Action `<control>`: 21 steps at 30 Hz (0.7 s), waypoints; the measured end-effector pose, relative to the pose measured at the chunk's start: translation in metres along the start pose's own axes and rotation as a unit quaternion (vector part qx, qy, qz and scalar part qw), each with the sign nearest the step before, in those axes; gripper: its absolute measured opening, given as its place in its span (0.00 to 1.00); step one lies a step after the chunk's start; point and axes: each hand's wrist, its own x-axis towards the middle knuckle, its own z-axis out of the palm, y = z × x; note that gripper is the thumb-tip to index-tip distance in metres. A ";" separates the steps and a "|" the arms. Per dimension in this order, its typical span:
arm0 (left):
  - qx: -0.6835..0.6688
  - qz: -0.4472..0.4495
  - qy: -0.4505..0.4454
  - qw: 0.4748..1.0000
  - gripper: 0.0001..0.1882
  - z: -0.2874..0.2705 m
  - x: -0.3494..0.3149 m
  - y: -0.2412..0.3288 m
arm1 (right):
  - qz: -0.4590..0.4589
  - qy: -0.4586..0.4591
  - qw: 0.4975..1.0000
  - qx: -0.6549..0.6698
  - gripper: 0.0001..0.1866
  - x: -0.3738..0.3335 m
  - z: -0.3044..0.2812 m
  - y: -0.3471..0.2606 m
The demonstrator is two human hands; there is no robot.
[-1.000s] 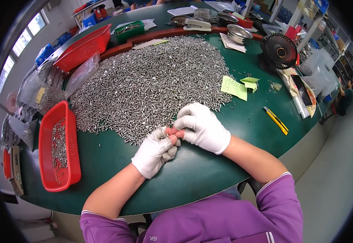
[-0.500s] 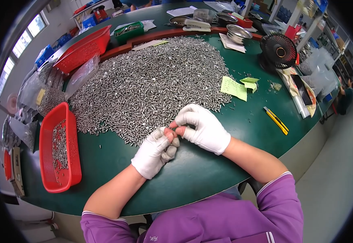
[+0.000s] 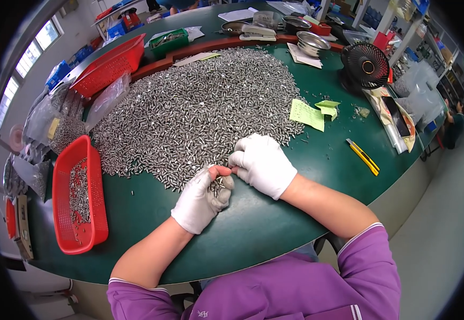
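Pieces of silvery metal [image 3: 217,185] are now showing plainly within the curled fingers of the left hand [image 3: 197,205], whereas half a second ago the thumb and fingers were mostly hiding them. The left hand is cupping this small handful, and its bare-tipped thumb is reaching across above it. The right hand [image 3: 264,165] is turning more knuckles-up than before and bringing its bent fingertips right beside that thumb; whether they are pinching a piece, I cannot tell. The change is putting the held handful in view and the fingertips of both gloved hands within easy reach of one another.

Beyond the hands, a broad pile of the same pieces [image 3: 200,117] is spreading over the green surface [image 3: 274,234], its near fringe lying just ahead of the gloves. Toward the person, a band of surface is running down to the curved near edge, leaving the wrists room to shift. On the left, a red basket [image 3: 101,200] holding more pieces is standing well apart from the left hand; on the right, a yellow cutter [image 3: 363,157] is lying well away from the right wrist.
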 end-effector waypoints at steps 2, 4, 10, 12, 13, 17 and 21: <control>-0.020 0.003 0.010 1.000 0.12 -0.001 0.000 0.000 | 0.029 -0.025 0.999 -0.005 0.04 0.000 -0.001 -0.001; -0.026 0.004 0.006 1.000 0.10 -0.002 0.001 0.000 | 0.048 -0.049 0.997 -0.025 0.05 0.000 -0.004 0.000; -0.009 0.000 -0.042 0.999 0.07 -0.005 0.005 -0.003 | 0.090 0.028 0.962 0.255 0.08 -0.004 -0.011 -0.003; 0.007 0.000 -0.065 0.998 0.08 -0.001 0.003 -0.002 | 0.094 -0.002 0.946 0.309 0.09 -0.005 -0.013 -0.005; 0.007 0.000 -0.065 0.998 0.08 -0.001 0.003 -0.002 | 0.103 -0.019 0.932 0.346 0.08 -0.006 -0.013 -0.007; 0.007 -0.001 -0.063 0.998 0.08 -0.003 0.005 -0.004 | 0.121 -0.034 0.915 0.383 0.08 -0.006 -0.016 -0.011; -0.006 -0.007 -0.066 0.998 0.08 -0.010 0.005 -0.004 | 0.154 0.008 0.929 0.338 0.07 -0.003 -0.021 -0.005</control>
